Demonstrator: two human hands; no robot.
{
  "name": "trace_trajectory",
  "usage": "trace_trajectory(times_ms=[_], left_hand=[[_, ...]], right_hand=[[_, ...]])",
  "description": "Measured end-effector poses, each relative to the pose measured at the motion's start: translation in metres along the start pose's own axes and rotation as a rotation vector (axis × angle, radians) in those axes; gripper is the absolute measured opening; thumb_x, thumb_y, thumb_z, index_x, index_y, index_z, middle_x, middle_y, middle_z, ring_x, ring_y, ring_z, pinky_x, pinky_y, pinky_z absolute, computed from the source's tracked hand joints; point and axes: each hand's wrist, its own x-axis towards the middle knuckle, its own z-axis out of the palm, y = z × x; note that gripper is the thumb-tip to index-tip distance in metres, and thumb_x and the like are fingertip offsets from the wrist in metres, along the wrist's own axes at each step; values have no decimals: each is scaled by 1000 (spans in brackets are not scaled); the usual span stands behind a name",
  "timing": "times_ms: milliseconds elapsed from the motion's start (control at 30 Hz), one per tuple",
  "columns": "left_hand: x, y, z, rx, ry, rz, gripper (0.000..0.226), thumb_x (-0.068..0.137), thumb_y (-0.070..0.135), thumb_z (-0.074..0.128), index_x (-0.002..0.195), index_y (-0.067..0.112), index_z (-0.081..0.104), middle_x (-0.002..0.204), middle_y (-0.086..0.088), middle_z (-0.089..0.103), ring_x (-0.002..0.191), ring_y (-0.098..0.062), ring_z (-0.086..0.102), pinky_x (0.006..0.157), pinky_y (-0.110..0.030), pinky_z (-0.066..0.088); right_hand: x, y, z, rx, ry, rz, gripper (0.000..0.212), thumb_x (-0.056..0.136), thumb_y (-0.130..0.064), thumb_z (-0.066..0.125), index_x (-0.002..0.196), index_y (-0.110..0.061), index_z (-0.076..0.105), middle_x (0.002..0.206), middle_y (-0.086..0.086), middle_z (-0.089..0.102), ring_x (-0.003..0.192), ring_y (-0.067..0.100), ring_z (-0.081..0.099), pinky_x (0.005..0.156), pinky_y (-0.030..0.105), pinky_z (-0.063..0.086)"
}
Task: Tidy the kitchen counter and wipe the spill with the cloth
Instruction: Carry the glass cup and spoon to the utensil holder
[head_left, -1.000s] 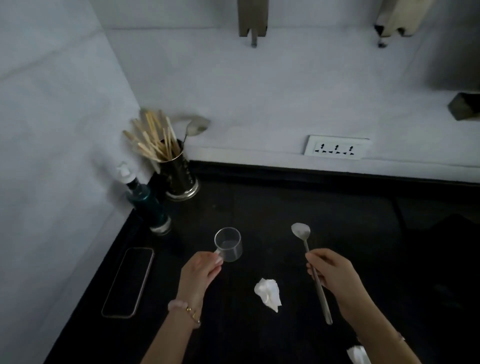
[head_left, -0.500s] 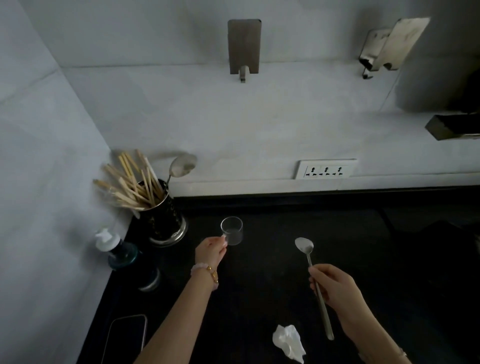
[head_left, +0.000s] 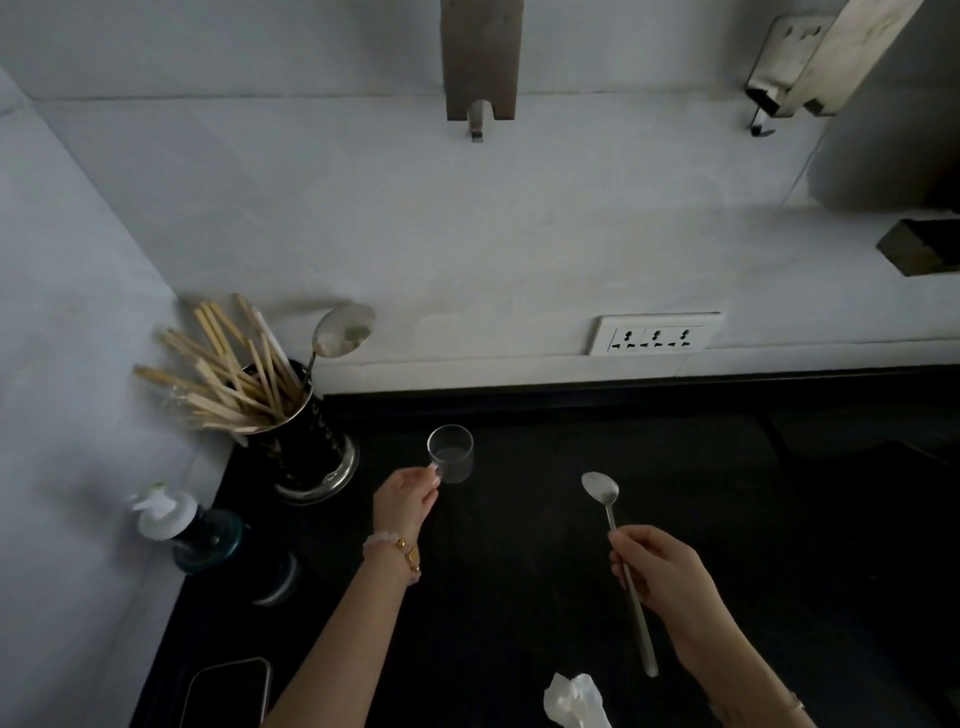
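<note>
Nearest the viewer, a crumpled white cloth (head_left: 574, 701) lies on the dark surface (head_left: 519, 597) at the lower edge, untouched; a phone (head_left: 228, 693) lies at the lower left. No spill can be made out on the dark top.

Middle ground: the right hand (head_left: 662, 577) is closed round the handle of a long metal spoon (head_left: 621, 566), bowl pointing away, with the handle end trailing back toward the cloth. The left hand (head_left: 408, 501) pinches the small handle of a clear glass cup (head_left: 451, 453) between thumb and fingers (head_left: 431, 480); whether the cup's base rests on the surface or hangs just above it cannot be told.

Further back, at the left corner: a pump bottle (head_left: 182, 527), then a metal utensil holder (head_left: 306, 447) filled with wooden chopsticks (head_left: 228, 374) and a second spoon (head_left: 343, 330). A socket strip (head_left: 654, 333) sits on the white wall behind.

The step in hand appears to be clearing loose items before wiping. To do it well, the cup should be kept level and set down near the holder, clear of its base; the spoon should go handle-first into the holder, threaded between the splayed chopsticks so none is levered out. Only then should a hand take up the cloth.
</note>
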Motion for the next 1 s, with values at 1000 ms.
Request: trace_trajectory(times_ms=[1000], left_hand=[[-53,-44,-84,85,-4,59,7,83,14,63,84,8,66,92,-7,69,95,-18,65,93,-35,51]], right_hand=[[-12,-193,218,47,-285,-854,5,80,-10,65,83,-12,61,81,5,70,77,22,69,75,32,57]])
